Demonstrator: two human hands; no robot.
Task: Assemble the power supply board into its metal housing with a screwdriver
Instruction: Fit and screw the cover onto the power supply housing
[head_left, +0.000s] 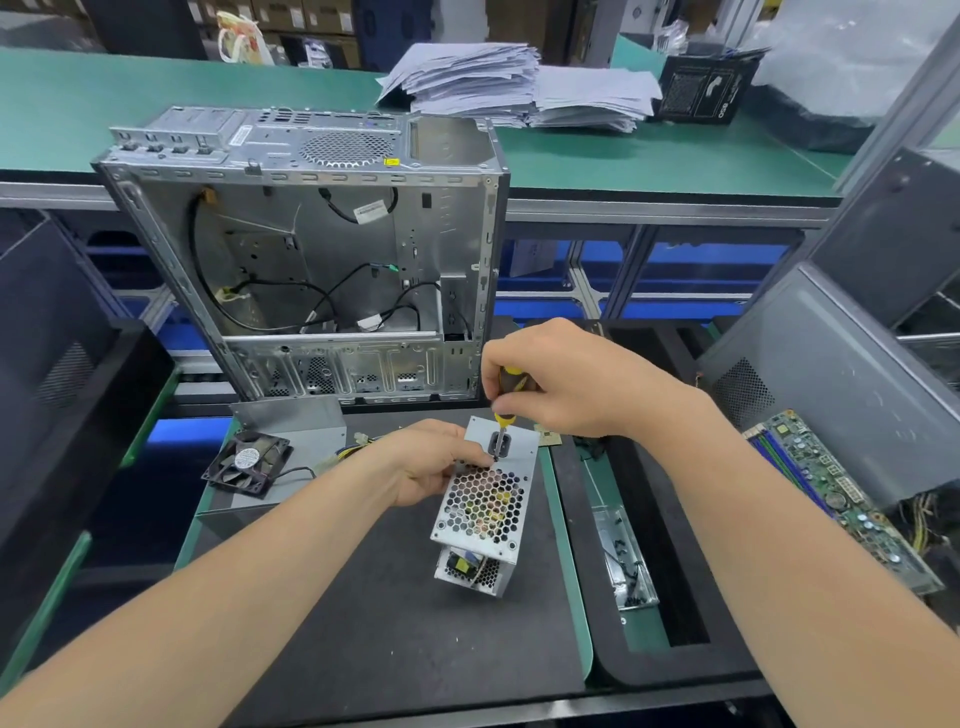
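A silver metal power supply housing (485, 512) with a honeycomb grille stands tilted on the black mat, the board's parts showing through the holes. My left hand (426, 465) grips its upper left side. My right hand (566, 384) holds a yellow-and-black screwdriver (503, 415) upright, its tip down on the housing's top face near the black socket.
An open silver computer case (311, 249) stands behind. A black fan (247, 462) and a metal cover (291, 418) lie at the left. A small tray of screws (626, 561) sits right of the mat, a green motherboard (841, 493) farther right. Paper stacks lie on the far bench.
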